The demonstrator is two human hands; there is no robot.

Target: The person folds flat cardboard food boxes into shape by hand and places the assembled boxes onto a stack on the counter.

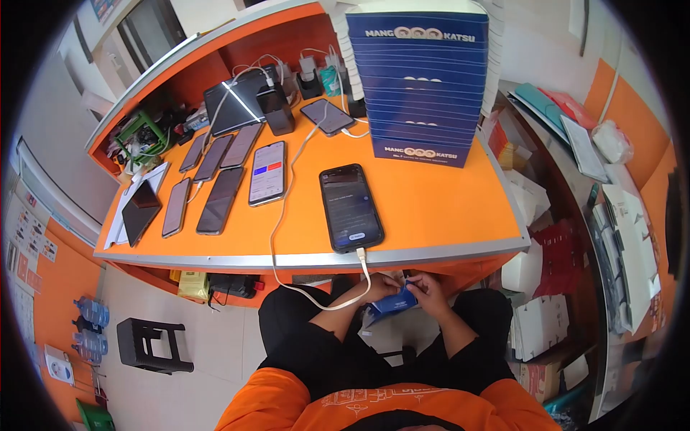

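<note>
Below the table's front edge, over my lap, both my hands are at a small blue paper box (392, 304) with small white print. My left hand (379, 286) is closed on its upper left side, the fingertips partly hidden. Thumb and fingers of my right hand (429, 293) pinch the box's upper right edge. Part of the box hangs below my hands, tilted. Directly above on the table lies a black phone (351, 207) with a lit dark screen. A white charging cable (316, 305) plugs into it and loops down past my left forearm.
A tall stack of navy food boxes (420, 93) stands on the orange table (445, 208). Several phones (220, 201), a black power bank (276, 109) and a tablet (233, 99) lie toward the left. A black stool (154, 346) stands on the floor; cartons (539, 327) fill the right side.
</note>
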